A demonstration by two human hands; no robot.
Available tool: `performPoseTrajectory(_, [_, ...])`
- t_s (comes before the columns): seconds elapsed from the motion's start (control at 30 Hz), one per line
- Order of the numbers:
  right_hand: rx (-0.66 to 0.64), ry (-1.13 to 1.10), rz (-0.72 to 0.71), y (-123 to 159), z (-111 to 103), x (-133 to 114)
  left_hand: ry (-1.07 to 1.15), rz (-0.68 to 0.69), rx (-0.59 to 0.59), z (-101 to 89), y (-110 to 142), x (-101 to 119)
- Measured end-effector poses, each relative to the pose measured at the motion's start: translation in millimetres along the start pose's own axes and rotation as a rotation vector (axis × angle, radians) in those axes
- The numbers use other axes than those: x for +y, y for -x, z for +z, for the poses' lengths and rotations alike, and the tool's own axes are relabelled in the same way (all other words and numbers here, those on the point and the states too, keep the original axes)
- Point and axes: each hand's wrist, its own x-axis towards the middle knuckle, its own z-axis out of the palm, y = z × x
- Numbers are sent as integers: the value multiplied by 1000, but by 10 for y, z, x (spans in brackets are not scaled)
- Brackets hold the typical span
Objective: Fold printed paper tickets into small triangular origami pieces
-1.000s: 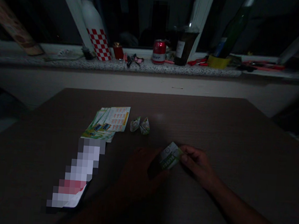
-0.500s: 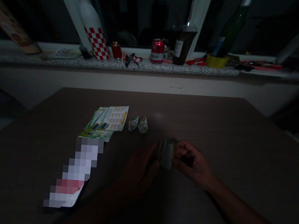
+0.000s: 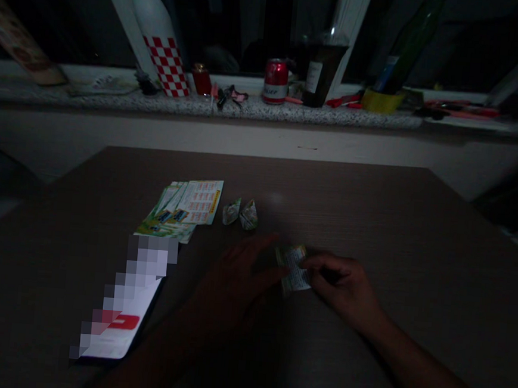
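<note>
A small printed piece of folded paper (image 3: 295, 267) lies at the middle of the dark wooden table, lines of text facing up. My right hand (image 3: 345, 290) pinches its right edge between thumb and fingers. On the left side of the paper, my left hand (image 3: 239, 276) has its fingers stretched apart, the thumb tip touching the paper's left edge; dim light blurs this hand. Beyond the hands stand two small folded-paper shapes (image 3: 231, 211) with pointed tops. To their left is a spread of printed leaflets (image 3: 200, 202), green and white with calendar-like grids.
A lit phone (image 3: 118, 332), partly pixelated, lies at the left near the leaflets. Along the granite windowsill (image 3: 265, 112) stand a checkered white bottle (image 3: 168, 61), a red can (image 3: 275, 82), a dark plastic cup (image 3: 322, 70) and a green bottle (image 3: 409, 44) by yellow tape (image 3: 382, 101).
The paper between my hands has been turned from nearly edge-on to showing its printed face. My left fingers have spread, and my right hand has shifted slightly to the right. The view tilted a little downward.
</note>
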Motion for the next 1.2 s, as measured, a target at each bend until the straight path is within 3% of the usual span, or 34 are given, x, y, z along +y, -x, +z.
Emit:
performPoseTrajectory(0.23, [16,66,50,-19,15,5,-62,127,-136,6,-30,-39])
performPoseTrajectory(0.47, [-19,83,78,-15,-1,7,-8,79,-184,17,-68,-29])
performPoseTrajectory(0.67, [-123,317,-123,-46,-41,21,24,169,-119,90,-41,-107])
performPoseTrajectory(0.83, [-113,551,-266,-37,-68,15,56,148,-180,113,-21,-118])
performPoseTrajectory(0.97, [-136,584,-370,-10,-43,-45,81,127,-211,88,-19,-94])
performPoseTrajectory(1.2, [-246,565,-335,5,-6,-119,97,118,-238,55,-32,-65])
